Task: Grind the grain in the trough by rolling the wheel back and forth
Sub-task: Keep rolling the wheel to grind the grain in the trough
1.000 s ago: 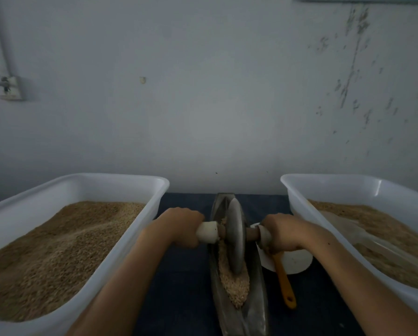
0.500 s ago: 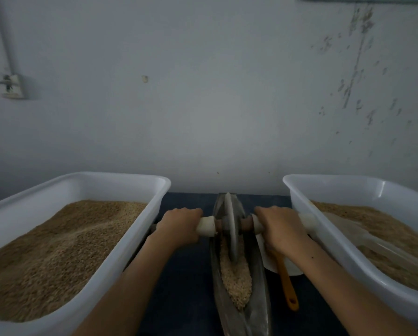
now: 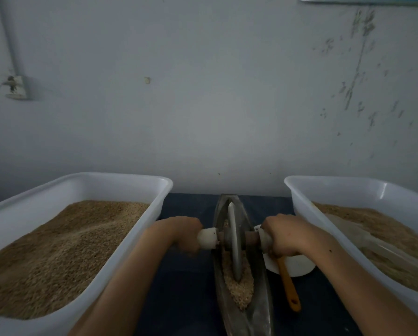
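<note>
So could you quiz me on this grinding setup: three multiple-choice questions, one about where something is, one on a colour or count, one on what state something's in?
1. Where does the orange spatula lie?
A. in the left tub
B. on the table right of the trough, its head on a white dish
C. inside the trough

2. How many white tubs hold grain?
A. one
B. two
C. three

3. What are the hands doing?
A. both grip the wheel's handles
B. both lie flat on the table
C. one scoops grain

Answers: 1 B, its handle lies beside the trough. 2 B, a left tub and a right tub flank the trough. 3 A, the left hand and right hand curl round the handles either side of the wheel.
</note>
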